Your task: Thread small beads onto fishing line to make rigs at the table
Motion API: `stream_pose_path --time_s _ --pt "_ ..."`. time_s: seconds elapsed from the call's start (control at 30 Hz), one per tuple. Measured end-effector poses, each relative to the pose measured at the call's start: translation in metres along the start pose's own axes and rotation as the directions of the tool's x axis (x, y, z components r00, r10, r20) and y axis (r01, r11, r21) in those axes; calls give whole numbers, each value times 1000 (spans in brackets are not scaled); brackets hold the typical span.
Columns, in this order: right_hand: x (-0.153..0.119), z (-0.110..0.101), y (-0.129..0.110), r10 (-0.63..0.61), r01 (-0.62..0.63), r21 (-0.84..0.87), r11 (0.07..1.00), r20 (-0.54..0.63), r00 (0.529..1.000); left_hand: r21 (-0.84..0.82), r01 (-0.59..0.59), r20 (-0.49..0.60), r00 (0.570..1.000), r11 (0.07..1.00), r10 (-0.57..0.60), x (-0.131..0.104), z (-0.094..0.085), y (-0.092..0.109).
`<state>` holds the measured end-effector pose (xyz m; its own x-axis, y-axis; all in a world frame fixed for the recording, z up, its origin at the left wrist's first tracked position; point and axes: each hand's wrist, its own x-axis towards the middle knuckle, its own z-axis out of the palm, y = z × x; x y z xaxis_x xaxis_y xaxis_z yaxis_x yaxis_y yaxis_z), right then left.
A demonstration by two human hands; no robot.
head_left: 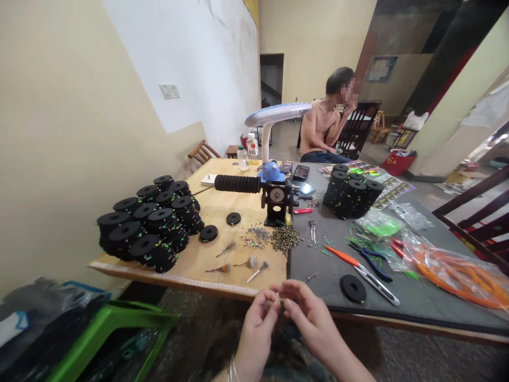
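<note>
Fingers (293, 307): bent, pinched on tiny item (282, 302), ID unclear
L hand (256, 321) & R hand (312, 315): held tog. nr counter (214, 209) edge
Mat (332, 276): gap left btwn R hand & blk disc (353, 295)

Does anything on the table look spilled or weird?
Maybe: tiny beads lie in loose heaps on the table by the black machine, with no tub around them. Teal bits are scattered on the gray mat too. It looks spilled, but could be on purpose.

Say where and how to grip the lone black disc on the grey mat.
Pinch the black disc by its outer rim, probably from the near left with the right hand: it lies flat, with the orange tool along its far right.
</note>
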<state>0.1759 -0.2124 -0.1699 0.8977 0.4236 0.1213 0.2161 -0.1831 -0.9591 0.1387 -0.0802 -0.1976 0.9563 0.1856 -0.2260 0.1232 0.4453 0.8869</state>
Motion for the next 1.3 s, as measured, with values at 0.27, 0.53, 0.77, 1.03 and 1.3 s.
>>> stream_pose_path --time_s 0.27,0.53,0.77,1.03,1.3 --pt "24 23 13 44 -36 -70 997 118 992 -65 14 -108 994 998 -21 2 -14 -2" --pt "40 32 22 -88 157 -525 837 153 984 89 -29 -289 956 996 54 8 -50 -3" --pt "48 42 31 -156 277 -622 732 243 957 484 -291 -248 859 825 448 -14 -84 1" --pt "55 48 30 -195 342 -663 666 287 938 761 -495 225 808 419 545 -23 -85 2" --pt "56 51 33 -215 362 -659 660 296 931 800 -530 334 784 283 523 -22 -80 4"
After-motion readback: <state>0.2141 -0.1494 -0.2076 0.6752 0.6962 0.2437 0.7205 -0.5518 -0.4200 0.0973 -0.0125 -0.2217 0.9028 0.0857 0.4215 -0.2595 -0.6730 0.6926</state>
